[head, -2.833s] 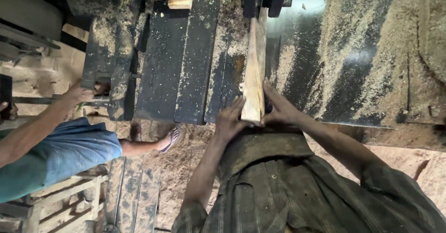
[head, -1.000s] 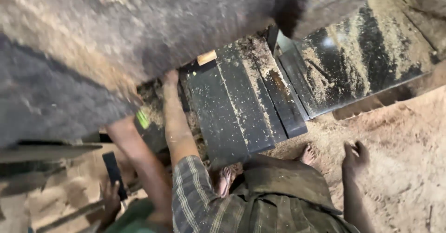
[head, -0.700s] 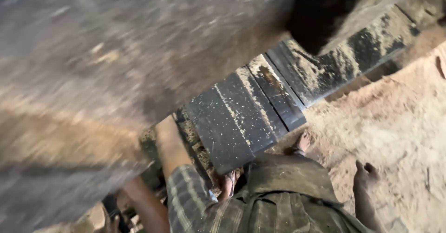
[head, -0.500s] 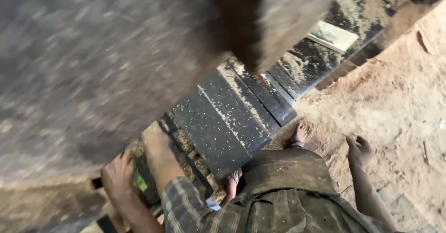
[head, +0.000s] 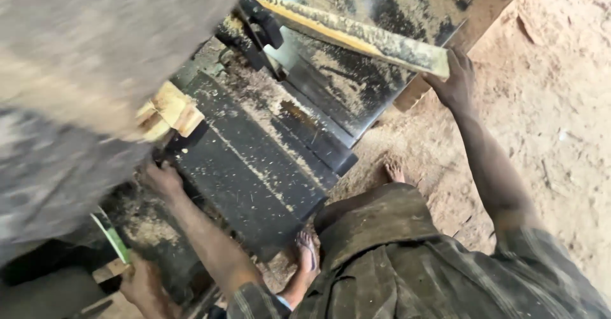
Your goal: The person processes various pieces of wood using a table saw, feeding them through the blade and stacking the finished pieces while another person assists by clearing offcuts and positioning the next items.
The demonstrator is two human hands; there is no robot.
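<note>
I see my right hand (head: 456,77), arm outstretched, its grip closed on the end of the sawdust-coated plank (head: 356,34) lying across the dark surface (head: 254,166); my left hand (head: 162,178) rests open at the surface's edge beside pale wood offcuts (head: 170,109).

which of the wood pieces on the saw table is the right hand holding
The long sawdust-covered plank: the right hand grips its near end. The short pale blocks sit stacked apart, nearer the left hand.

A sawmill workshop, thick with sawdust.

I stand barefoot on a sawdust-covered floor (head: 547,103) at a dark steel saw counter (head: 254,166) dusted with shavings. By my right hand (head: 455,77) lies a rough-sawn wooden plank (head: 356,36); just above my left hand (head: 162,179) sit stacked wood offcuts (head: 168,109).
</note>
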